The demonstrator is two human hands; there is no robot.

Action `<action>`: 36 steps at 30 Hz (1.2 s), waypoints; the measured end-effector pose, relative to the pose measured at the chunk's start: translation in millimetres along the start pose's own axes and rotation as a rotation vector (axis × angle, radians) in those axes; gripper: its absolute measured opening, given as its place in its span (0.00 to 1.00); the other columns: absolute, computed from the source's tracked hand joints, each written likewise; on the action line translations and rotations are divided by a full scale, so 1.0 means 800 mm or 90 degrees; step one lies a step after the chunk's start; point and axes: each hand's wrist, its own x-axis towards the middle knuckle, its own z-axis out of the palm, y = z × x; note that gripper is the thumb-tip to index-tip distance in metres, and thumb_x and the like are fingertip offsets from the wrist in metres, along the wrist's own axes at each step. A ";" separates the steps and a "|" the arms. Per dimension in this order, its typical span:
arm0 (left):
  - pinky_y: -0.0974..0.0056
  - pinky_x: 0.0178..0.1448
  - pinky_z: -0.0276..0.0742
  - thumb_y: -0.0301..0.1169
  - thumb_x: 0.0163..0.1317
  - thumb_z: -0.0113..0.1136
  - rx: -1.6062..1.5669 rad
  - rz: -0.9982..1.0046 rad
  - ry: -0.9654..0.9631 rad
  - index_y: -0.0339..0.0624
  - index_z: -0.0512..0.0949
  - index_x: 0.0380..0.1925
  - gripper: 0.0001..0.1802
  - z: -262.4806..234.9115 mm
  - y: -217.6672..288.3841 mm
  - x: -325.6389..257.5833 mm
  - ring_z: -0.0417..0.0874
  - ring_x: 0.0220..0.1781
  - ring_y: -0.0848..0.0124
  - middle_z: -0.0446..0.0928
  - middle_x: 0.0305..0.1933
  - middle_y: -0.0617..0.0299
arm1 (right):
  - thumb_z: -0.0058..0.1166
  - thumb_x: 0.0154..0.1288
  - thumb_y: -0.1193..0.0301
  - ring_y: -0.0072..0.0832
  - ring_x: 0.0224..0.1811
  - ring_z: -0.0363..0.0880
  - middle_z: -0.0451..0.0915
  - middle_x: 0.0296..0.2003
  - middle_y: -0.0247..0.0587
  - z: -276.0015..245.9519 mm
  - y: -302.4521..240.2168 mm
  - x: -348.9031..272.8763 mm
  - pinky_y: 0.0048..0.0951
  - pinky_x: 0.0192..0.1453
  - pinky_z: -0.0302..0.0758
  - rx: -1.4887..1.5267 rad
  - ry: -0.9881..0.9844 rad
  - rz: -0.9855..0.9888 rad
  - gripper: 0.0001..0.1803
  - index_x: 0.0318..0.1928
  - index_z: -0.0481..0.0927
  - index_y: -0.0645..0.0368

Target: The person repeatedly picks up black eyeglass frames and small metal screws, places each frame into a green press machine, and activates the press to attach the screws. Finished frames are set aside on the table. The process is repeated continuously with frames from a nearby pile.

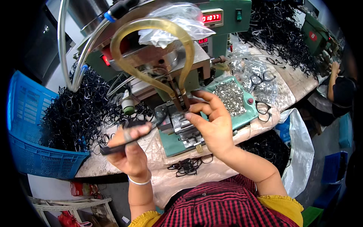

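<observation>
My left hand (130,151) is closed on a black eyeglass frame, with a dark temple arm (113,148) sticking out past the fingers; motion smears it a little. One rim of this eyeglass frame (161,113) reaches toward the metal fixture (183,128) of a green bench machine. At that fixture, my right hand (213,123) has its thumb and forefinger bent together beside the lower ends of two brown tubes (179,101). Whatever lies between those fingertips is hidden or too small to name.
A blue plastic basket (47,160) at left overflows with black eyeglass frames (75,117). Right of the fixture, a green tray (245,117) holds small metal parts. Loose frames (187,166) lie at the table's front edge. A white sack (302,159) stands at right; another person (336,89) sits beyond.
</observation>
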 end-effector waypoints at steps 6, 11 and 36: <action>0.52 0.48 0.82 0.31 0.71 0.53 0.237 -0.019 0.033 0.35 0.73 0.43 0.09 -0.011 -0.004 0.011 0.83 0.42 0.58 0.79 0.39 0.47 | 0.58 0.60 0.83 0.23 0.47 0.78 0.83 0.39 0.40 0.006 0.006 0.008 0.24 0.55 0.72 -0.034 0.023 0.022 0.25 0.58 0.67 0.67; 0.52 0.49 0.82 0.31 0.70 0.52 0.093 0.000 -0.023 0.39 0.74 0.40 0.07 -0.006 -0.004 0.011 0.83 0.39 0.61 0.80 0.37 0.52 | 0.58 0.60 0.80 0.30 0.51 0.79 0.82 0.45 0.46 0.003 -0.006 -0.005 0.27 0.57 0.72 -0.036 -0.009 -0.020 0.23 0.57 0.71 0.65; 0.41 0.62 0.68 0.30 0.60 0.62 0.423 -0.016 -0.361 0.43 0.81 0.38 0.07 0.036 0.010 -0.055 0.83 0.49 0.54 0.83 0.45 0.54 | 0.43 0.58 0.79 0.51 0.43 0.81 0.81 0.39 0.54 -0.176 0.074 0.144 0.48 0.45 0.78 -0.955 0.079 -0.044 0.09 0.38 0.75 0.60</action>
